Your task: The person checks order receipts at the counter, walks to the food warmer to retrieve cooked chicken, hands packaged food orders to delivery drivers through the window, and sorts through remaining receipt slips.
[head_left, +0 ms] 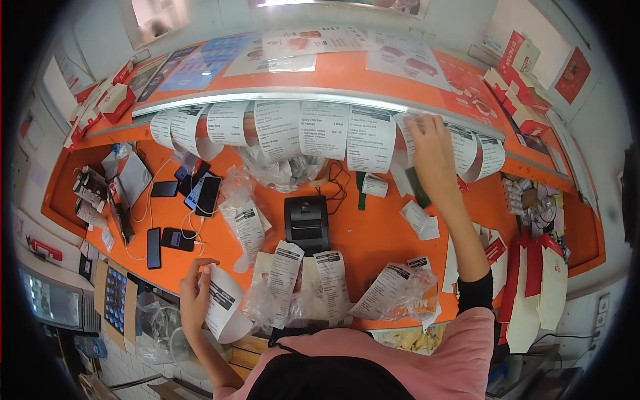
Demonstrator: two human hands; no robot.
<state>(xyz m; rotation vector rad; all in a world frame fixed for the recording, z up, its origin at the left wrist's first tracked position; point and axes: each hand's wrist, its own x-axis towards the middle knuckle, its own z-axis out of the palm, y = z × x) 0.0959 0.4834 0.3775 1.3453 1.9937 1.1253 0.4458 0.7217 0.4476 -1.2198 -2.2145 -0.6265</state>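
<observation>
Fingers of my left hand (193, 297) pinch the edge of a curled printed receipt (223, 301), held at the near side of the orange counter. My right hand (432, 150) reaches up to the metal rail (280, 95), its fingers closed on the top of a receipt (405, 137) there. That paper is partly covered by the hand. Along the rail hangs a row of several order receipts (323, 128), their lower ends curling. Below them, a black receipt printer (307, 223) stands on the counter (360, 233).
Clear plastic bags with receipts (283, 273) lie along the near edge, with another bag (393, 290) to the right. Several phones (209, 197) with cables lie at left. Folded red-and-white boxes (533, 287) stand at right. Laminated menus (213, 63) cover the upper shelf.
</observation>
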